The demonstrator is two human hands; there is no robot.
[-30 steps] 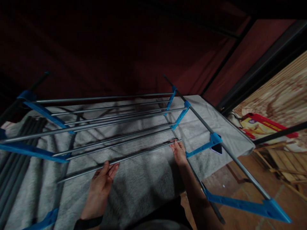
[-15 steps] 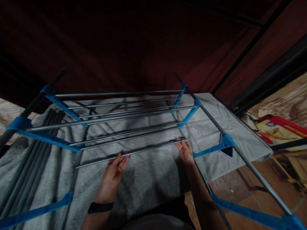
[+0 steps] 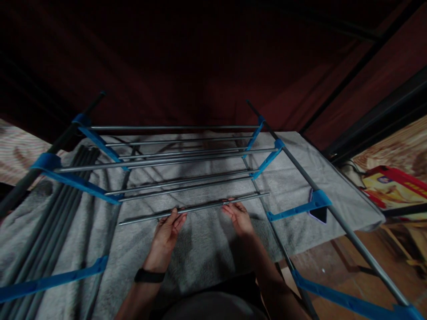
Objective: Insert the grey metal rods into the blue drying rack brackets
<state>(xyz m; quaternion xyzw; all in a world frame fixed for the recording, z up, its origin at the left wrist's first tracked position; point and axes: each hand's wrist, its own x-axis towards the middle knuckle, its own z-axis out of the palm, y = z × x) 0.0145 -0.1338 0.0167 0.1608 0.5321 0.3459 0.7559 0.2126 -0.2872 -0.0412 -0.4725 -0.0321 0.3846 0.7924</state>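
Note:
A loose grey metal rod lies crosswise in front of me, held between both hands. My left hand pinches it left of its middle. Farther right, my right hand grips the same rod with thumb and fingers. Around it stands a rack frame with grey side poles and blue plastic brackets. Several crossbars span the brackets beyond my hands. The near left bracket and near right bracket carry no crossbar between them.
A grey fleece blanket covers the surface below. Several grey tubes lie bundled at the left. A dark phone rests under the right bracket. Beyond the right edge are a red and yellow box and a tiled floor. Dark red fabric hangs behind.
My right hand has slid left along the rod, from near its right end toward the middle. The view has shifted slightly left, and the left hand keeps its hold.

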